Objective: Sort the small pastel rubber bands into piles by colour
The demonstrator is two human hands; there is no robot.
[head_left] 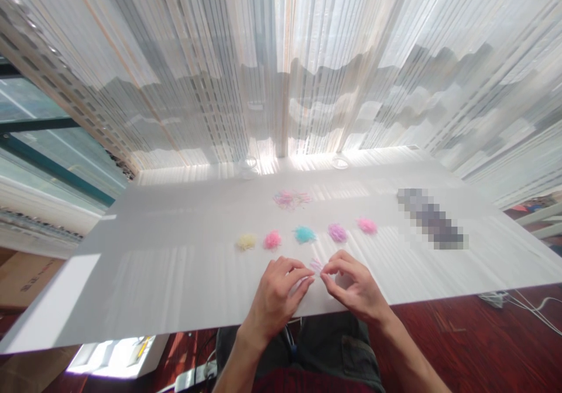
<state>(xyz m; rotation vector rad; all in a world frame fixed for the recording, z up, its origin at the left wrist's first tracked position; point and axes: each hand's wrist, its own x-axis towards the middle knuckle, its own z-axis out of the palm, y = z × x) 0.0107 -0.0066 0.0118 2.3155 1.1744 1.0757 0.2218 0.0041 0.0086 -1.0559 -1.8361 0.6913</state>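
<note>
My left hand (281, 290) and my right hand (356, 284) are close together over the near edge of the white table (184, 276). On each, thumb and forefinger come together in a pinch; whatever lies between the fingertips is too small to make out. Just beyond the fingertips is a small bunch of pink and purple strands (316, 264). Past my hands, little piles of thin strands form a row: yellow (246, 241), coral pink (272, 240), turquoise (304, 234), purple (338, 232) and pink (367, 225). A looser mixed-colour pile (291, 199) lies behind them.
A pixelated dark object (432, 218) lies at the table's right. Two clear round items (249, 164) (340, 163) stand by the striped curtain (281, 65) at the back. Below are a white tray (118, 355), a power strip (195, 376) and cables (533, 308).
</note>
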